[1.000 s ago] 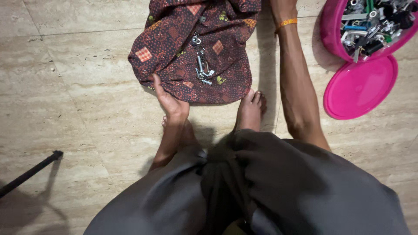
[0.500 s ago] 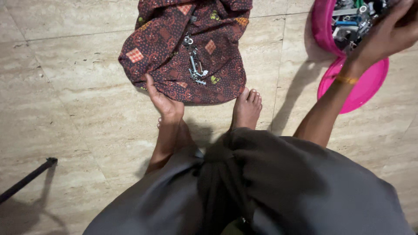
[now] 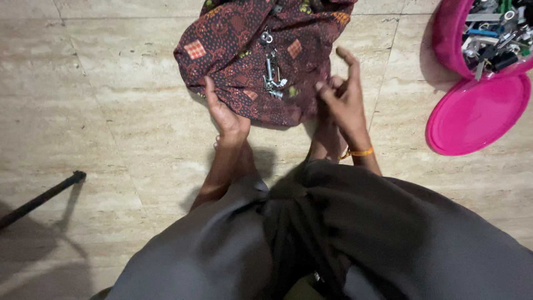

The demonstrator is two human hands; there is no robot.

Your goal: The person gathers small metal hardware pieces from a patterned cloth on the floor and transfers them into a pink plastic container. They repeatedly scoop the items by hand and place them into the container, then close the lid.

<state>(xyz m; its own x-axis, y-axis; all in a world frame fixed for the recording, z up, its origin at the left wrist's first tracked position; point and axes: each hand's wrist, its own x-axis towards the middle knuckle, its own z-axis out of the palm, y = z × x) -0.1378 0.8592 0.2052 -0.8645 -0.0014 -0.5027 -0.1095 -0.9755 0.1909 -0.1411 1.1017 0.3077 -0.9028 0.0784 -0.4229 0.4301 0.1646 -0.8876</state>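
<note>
The metal parts (image 3: 271, 69) lie in a small pile on the patterned cloth (image 3: 239, 50), which is spread on the stone floor (image 3: 100, 111). The right hand (image 3: 343, 100), half a second ago raised at the pink tub (image 3: 449, 39), has come back beside the cloth's near edge, fingers loosely open, gripping nothing. The left hand is out of view. The pink lid (image 3: 477, 114) lies beside the tub.

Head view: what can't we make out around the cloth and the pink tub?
- Patterned cloth: far end cut off by the top edge.
- Metal pieces on the cloth: too small to tell their kind.
- Pink tub: cut off at the top-right corner; contents a jumble, too small to sort.
- Right hand: fingers curled, palm turned away; whether it holds anything is hidden.
- Left hand: palm hidden against the cloth edge.
</note>
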